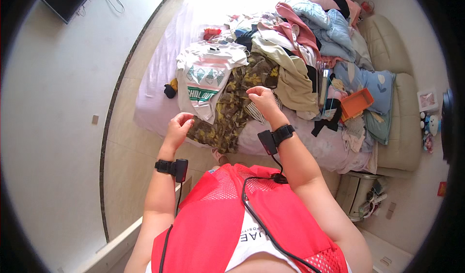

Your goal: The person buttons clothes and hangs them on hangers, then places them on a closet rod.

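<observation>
My left hand (178, 129) hangs over the near left side of the bed, fingers loosely bent and nothing visible in it. Just beyond its fingertips lies a white T-shirt (207, 64) with a pink and green print and lettering, spread on camouflage-patterned fabric (232, 109). My right hand (264, 100) is above the right part of that fabric, fingers curled, also with nothing seen in it. Close to this hand are a black-and-white striped cloth (255, 113) and a beige garment (296, 80). Both wrists wear black straps with small cabled boxes.
A heap of clothes (298, 33) covers the bed's right side. Near it are wire hangers (321, 80), an orange plastic box (357, 104) and a blue pillow (376, 89). The padded headboard (397, 124) stands at right. A small black and yellow item (170, 89) sits at left.
</observation>
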`<control>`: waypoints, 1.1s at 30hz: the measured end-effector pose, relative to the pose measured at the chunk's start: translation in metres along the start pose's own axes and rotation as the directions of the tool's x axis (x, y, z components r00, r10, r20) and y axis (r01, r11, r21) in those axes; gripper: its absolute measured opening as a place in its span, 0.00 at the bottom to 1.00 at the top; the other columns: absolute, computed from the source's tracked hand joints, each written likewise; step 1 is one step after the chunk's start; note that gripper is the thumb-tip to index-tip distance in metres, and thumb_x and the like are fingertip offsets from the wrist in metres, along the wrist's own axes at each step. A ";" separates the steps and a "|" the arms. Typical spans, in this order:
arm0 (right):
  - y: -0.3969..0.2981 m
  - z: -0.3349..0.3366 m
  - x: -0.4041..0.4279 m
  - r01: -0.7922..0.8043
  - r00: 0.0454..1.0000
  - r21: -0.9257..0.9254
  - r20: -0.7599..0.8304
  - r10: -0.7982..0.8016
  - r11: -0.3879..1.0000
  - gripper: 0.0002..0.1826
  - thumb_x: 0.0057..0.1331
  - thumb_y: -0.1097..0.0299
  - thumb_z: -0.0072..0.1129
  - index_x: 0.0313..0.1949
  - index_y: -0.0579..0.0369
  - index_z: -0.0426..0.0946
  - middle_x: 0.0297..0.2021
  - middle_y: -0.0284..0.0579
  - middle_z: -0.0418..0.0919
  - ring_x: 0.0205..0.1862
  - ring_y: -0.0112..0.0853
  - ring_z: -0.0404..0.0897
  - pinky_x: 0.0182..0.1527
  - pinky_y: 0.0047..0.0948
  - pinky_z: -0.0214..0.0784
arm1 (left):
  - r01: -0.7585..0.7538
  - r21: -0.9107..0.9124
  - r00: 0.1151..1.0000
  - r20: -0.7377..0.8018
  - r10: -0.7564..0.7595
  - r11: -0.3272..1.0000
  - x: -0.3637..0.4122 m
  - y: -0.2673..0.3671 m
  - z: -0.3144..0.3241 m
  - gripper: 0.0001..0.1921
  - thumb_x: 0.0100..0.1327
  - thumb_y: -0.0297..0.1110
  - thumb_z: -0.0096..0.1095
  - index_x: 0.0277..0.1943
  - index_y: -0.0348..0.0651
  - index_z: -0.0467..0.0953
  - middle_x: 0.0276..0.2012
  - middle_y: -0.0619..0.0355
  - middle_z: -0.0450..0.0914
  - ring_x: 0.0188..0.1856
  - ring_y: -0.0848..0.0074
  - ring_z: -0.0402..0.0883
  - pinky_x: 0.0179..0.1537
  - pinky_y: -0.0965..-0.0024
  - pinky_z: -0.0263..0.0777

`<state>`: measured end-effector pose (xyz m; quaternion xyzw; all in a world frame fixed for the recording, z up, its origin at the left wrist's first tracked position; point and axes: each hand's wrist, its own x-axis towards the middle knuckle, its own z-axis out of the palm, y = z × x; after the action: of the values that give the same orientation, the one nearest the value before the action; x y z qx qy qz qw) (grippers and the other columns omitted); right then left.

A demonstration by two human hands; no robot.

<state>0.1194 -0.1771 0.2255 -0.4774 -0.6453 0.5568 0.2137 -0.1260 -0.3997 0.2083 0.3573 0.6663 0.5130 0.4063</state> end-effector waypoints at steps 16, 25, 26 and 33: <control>-0.026 0.046 0.040 -0.190 0.981 0.329 0.029 0.191 0.925 0.10 0.61 0.72 0.59 0.41 0.57 0.81 0.30 0.32 0.78 0.29 0.19 0.72 0.31 0.20 0.63 | 0.074 -0.117 0.984 -0.155 -0.092 0.990 0.038 -0.060 -0.089 0.10 0.65 0.24 0.57 0.48 0.35 0.77 0.40 0.59 0.81 0.41 0.80 0.79 0.45 0.74 0.73; -0.050 0.073 0.064 -0.209 0.978 0.338 0.095 0.188 0.918 0.08 0.62 0.72 0.58 0.40 0.58 0.80 0.28 0.33 0.77 0.28 0.20 0.72 0.30 0.19 0.64 | 0.166 -0.170 0.925 -0.314 -0.213 0.971 0.015 -0.066 -0.122 0.09 0.64 0.23 0.57 0.47 0.35 0.77 0.38 0.59 0.80 0.39 0.81 0.78 0.43 0.75 0.74; -0.053 0.073 0.067 -0.227 0.974 0.357 0.108 0.201 0.906 0.08 0.62 0.73 0.57 0.41 0.59 0.80 0.28 0.33 0.77 0.27 0.20 0.72 0.29 0.19 0.64 | 0.160 -0.170 0.924 -0.321 -0.209 0.972 0.014 -0.065 -0.123 0.09 0.64 0.23 0.57 0.47 0.35 0.77 0.38 0.59 0.80 0.39 0.81 0.78 0.43 0.75 0.74; -0.070 0.070 0.100 -0.230 0.971 0.451 0.171 0.169 0.863 0.06 0.63 0.74 0.57 0.39 0.59 0.80 0.30 0.35 0.79 0.27 0.20 0.73 0.28 0.20 0.64 | 0.168 -0.137 0.911 -0.358 -0.207 0.976 0.035 -0.035 -0.123 0.09 0.64 0.23 0.58 0.46 0.35 0.77 0.38 0.59 0.80 0.39 0.81 0.78 0.43 0.76 0.74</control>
<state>-0.0089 -0.1220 0.2441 -0.4400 -0.4514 0.7438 0.2224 -0.2544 -0.4247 0.1857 0.1672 0.7346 0.5635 0.3388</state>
